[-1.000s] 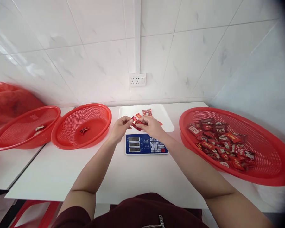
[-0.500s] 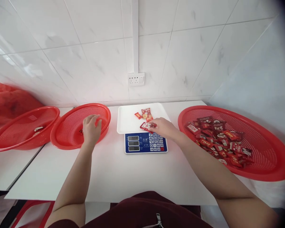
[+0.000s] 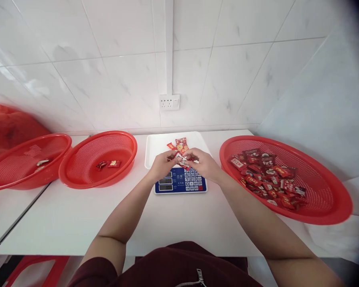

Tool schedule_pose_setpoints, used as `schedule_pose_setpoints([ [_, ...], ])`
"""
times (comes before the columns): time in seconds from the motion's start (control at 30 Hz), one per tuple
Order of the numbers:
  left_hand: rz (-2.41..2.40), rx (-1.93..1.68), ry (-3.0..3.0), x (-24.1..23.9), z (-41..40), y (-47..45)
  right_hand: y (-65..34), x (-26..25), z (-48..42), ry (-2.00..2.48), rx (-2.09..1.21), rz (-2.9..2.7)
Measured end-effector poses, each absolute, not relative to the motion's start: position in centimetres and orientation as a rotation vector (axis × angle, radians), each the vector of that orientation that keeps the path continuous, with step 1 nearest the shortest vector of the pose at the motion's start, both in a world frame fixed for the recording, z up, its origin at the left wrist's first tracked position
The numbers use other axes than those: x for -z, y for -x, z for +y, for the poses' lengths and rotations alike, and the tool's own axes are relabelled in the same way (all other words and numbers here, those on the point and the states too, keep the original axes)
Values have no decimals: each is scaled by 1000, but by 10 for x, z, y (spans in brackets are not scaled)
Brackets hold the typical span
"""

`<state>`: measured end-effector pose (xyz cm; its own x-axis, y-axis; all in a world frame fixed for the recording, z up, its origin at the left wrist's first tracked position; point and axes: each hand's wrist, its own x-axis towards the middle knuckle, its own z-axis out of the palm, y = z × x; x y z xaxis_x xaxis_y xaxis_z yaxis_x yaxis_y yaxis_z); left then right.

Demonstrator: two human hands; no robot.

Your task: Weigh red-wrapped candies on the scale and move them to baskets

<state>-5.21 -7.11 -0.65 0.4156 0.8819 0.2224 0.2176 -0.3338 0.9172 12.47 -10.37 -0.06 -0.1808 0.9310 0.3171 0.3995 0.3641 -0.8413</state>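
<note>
My left hand [image 3: 162, 165] and my right hand [image 3: 202, 162] meet over the front of the white scale tray [image 3: 155, 146], both pinching one small red and white candy packet [image 3: 181, 159]. Below them is the blue scale panel [image 3: 184, 183]. Two or three more red packets [image 3: 179, 144] lie further back on the tray. The middle red basket [image 3: 77, 171] to the left holds two red packets [image 3: 108, 164]. The large red basket [image 3: 332, 203] on the right holds several red packets [image 3: 266, 175].
A third red basket [image 3: 24, 175] with a couple of pale pieces sits at the far left, on a second white table. Red plastic bags [image 3: 8, 127] lie behind it. A wall socket [image 3: 169, 102] is above the scale. The white tabletop [image 3: 77, 215] ends near my lap.
My left hand went to the middle basket, left a packet there, and came back to the scale. My right hand picked a packet off the tray; both hands now hold it.
</note>
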Motion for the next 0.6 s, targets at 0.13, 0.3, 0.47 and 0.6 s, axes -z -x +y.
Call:
schedule_pose_setpoints([
  [0.13,803,-1064,-1542,4,-80,47,-129,-4,-114,1220,-993,-1611],
  [0.3,781,-1062,-1342,10,-98,51,-124,-3,-126,1221,-1049,-1643],
  [0.47,805,-971,-1342,10,-113,72,-106,5,-136,1189,-1184,-1638],
  [0.6,853,-859,-1423,14,-116,94,-97,15,-134,1177,-1149,-1766],
])
